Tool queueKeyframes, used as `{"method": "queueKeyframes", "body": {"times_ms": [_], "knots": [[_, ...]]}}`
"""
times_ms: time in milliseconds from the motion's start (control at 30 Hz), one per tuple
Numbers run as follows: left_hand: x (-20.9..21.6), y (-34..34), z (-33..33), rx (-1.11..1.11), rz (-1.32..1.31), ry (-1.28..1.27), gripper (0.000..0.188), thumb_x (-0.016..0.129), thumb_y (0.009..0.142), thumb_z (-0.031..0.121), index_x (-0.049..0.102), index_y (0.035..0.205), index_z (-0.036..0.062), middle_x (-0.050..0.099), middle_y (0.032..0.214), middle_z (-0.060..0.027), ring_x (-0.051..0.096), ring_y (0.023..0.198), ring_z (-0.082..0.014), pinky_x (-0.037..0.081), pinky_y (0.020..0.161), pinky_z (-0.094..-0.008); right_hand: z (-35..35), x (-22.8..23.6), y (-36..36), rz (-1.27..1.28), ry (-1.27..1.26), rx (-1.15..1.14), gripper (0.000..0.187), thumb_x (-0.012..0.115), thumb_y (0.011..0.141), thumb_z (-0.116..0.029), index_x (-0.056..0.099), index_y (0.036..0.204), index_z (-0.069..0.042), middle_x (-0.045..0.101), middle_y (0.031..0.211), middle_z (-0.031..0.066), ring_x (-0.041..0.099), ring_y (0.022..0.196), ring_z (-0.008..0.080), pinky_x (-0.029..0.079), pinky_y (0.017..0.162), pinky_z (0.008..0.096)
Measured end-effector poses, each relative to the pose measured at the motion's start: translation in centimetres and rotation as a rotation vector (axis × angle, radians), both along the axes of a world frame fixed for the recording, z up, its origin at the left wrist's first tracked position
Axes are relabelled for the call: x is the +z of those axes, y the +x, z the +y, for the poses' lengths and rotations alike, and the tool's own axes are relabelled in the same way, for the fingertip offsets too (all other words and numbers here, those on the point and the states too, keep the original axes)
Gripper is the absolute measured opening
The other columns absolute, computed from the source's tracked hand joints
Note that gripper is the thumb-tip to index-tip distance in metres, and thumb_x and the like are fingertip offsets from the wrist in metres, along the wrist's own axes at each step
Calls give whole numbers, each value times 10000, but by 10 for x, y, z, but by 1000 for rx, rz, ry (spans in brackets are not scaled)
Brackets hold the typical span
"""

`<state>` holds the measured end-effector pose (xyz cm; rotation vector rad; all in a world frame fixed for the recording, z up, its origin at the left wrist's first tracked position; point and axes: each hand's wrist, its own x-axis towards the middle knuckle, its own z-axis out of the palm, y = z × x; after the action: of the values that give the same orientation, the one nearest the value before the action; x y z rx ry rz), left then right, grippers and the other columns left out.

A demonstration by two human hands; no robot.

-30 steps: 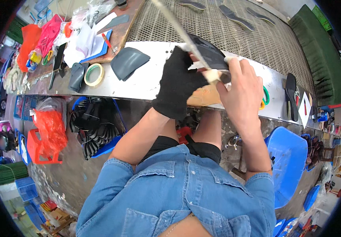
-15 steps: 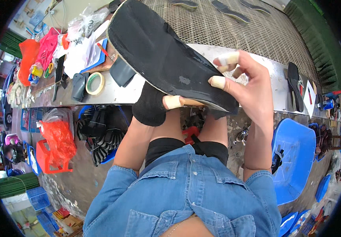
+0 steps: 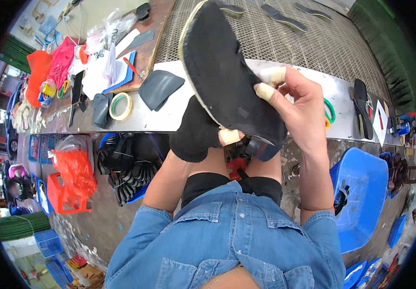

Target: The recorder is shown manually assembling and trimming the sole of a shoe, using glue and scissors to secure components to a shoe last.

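**Black sole (image 3: 222, 67) in hand above the bench (image 3: 152, 120)**

A person in a denim shirt (image 3: 203, 245) holds the sole, tilted, above the bench's near edge. The left hand (image 3: 196, 130), in a black fingerless glove, grips its lower left edge, taped thumb in front, the other fingers hidden behind. The bare right hand (image 3: 303, 106) bends at the opposite edge, its taped thumb and forefinger close together against the sole; whether they pinch it, one cannot tell. To the left on the bench lie a tape roll (image 3: 121, 106) and a grey sheet (image 3: 161, 89); to the right, a second sole (image 3: 362, 110). A blue tub (image 3: 364, 204) stands below.
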<state>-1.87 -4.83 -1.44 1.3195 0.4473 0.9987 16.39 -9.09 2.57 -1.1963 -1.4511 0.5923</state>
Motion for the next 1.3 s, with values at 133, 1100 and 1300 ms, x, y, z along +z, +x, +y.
{"method": "queueKeyframes", "body": {"times_ms": [133,1100,1300], "knots": [[-15,-6,5,-19,50,71,709,826,530,142,541,1163,0,623,1082,-94,590,976,-166,477,856,-304,-2,1,-11,-303,179,-162,104,655,688,4,564,737,9,476,665,85,480,585,215,379,537,298],[-1,10,-23,-255,-377,-717,542,381,942,457,467,1252,21,626,1025,-167,651,805,-238,557,672,-328,-10,-55,9,800,-240,296,130,679,821,-119,668,917,-32,626,727,-6,505,558,16,356,476,154],[-23,22,-24,-206,-358,-717,553,374,941,490,463,1256,44,619,1047,-134,646,809,-206,553,676,-303,-9,-40,-6,524,-240,10,112,653,845,-137,629,843,-28,581,662,-29,486,503,23,352,466,160]]}}
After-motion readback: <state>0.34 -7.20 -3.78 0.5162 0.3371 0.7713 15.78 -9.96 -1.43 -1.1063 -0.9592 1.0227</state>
